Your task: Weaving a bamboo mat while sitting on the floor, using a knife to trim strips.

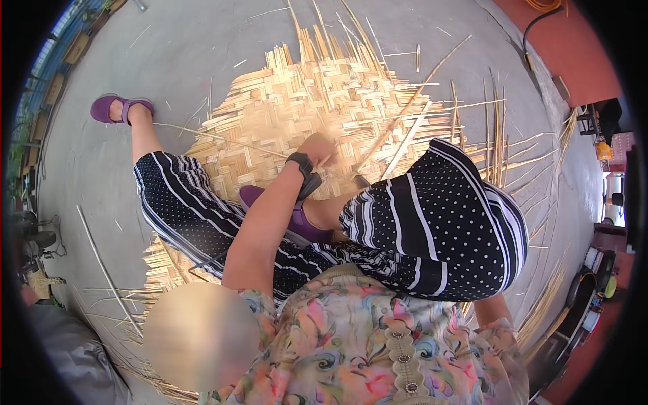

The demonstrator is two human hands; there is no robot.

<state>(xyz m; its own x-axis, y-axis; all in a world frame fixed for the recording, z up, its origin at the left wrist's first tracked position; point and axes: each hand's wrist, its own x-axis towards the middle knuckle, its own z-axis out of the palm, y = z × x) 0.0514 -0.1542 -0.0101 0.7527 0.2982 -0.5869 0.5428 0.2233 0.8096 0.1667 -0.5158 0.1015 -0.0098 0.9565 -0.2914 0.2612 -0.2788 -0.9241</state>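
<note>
A big woven bamboo mat (317,101) lies flat on the grey floor (189,47). The person sits right on the near part of the mat, with both legs bent over it.

The left hand (317,150) rests on the mat near its middle. It wears a black watch (302,164) on the wrist. Its fingers are curled around a thin bamboo strip (326,160), pinching it just above the weave. The right hand cannot be seen; the right knee in dotted black trousers (445,223) hides it, so I cannot tell if it grips anything.

A purple shoe (297,219) sits on the mat just below the left hand. The other purple shoe (111,108) is off the mat, on the floor to its left.

Loose long strips (405,128) lie across the mat to the right of the hand and stick out past the mat's far edge. More loose strips (101,263) lie on the floor left of the mat. An orange wall (574,47) stands far beyond the mat on the right.
</note>
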